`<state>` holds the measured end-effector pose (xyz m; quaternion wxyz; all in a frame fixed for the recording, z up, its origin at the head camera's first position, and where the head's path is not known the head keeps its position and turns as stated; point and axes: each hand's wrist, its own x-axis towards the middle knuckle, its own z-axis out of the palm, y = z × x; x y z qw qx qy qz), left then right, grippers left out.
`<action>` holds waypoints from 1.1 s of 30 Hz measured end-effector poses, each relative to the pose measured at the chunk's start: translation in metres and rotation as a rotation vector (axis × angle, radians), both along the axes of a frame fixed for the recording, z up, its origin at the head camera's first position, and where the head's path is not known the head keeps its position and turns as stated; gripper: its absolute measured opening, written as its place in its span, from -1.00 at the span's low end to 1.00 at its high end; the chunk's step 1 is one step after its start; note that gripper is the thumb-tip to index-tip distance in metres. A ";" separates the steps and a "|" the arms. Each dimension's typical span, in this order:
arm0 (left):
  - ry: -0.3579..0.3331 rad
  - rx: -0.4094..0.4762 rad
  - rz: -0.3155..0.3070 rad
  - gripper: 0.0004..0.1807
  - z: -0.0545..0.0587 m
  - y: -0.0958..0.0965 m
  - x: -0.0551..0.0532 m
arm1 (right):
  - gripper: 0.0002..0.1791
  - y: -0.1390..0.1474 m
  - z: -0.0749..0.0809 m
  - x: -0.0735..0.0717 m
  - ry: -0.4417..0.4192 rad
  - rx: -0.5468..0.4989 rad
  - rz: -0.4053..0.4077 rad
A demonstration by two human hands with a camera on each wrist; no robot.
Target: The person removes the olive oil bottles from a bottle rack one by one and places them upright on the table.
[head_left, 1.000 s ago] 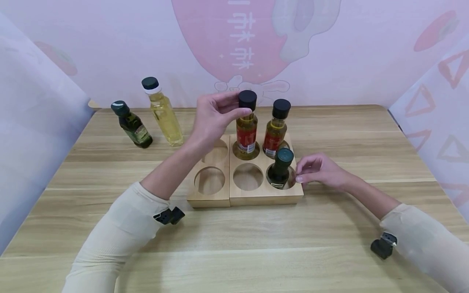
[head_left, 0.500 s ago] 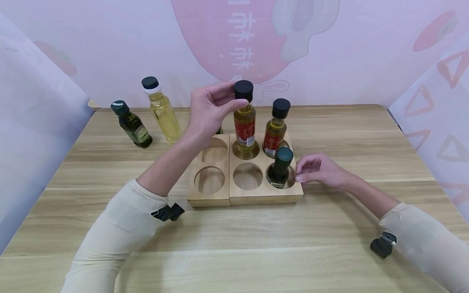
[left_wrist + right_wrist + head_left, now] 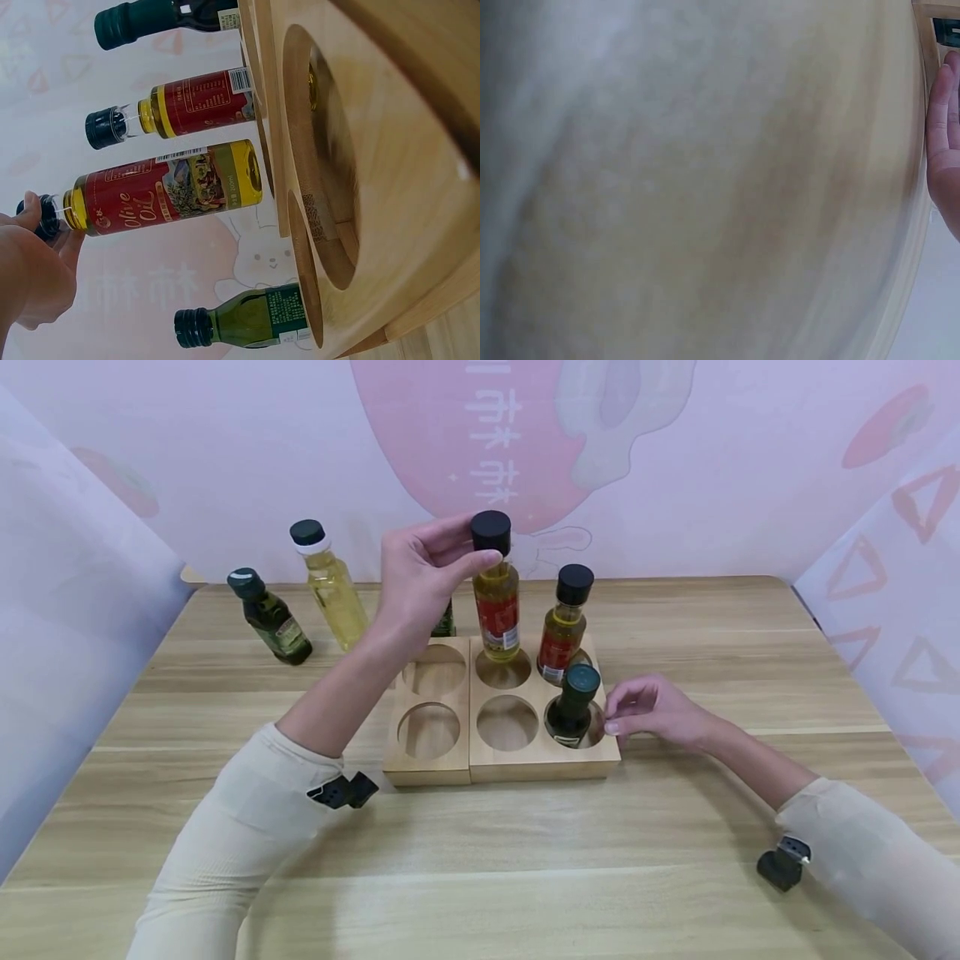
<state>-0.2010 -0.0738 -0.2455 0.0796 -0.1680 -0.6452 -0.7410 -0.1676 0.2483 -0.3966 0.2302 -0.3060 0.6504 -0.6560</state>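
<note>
My left hand (image 3: 420, 572) pinches the black cap of a red-labelled olive oil bottle (image 3: 498, 614). Upright, the bottle hangs over the back middle hole of the wooden bottle rack (image 3: 480, 768); its whole base shows apart from the wood in the left wrist view. My right hand (image 3: 660, 712) touches the rack's right edge with thumb and fingertips, fingers loosely bent. A second red-labelled olive oil bottle (image 3: 562, 639) stands in the back right hole. In the front right hole leans a dark bottle with a green cap (image 3: 573, 706).
On the table's left stand a small dark green bottle (image 3: 273, 622) and a tall clear bottle of yellow oil (image 3: 333, 593). Behind the rack is a green bottle (image 3: 255, 315), mostly hidden by my left hand in the head view. A printed sheet (image 3: 712, 468) rises behind the table.
My left hand has raised the olive oil bottle out of the back middle hole, drifting slightly left. My right hand and the rack have stayed put. The green bottle behind has come partly into view.
</note>
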 end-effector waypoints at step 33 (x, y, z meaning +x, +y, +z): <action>-0.055 0.100 0.103 -0.60 -0.002 0.002 -0.026 | -0.87 0.002 -0.001 -0.001 0.019 0.026 -0.007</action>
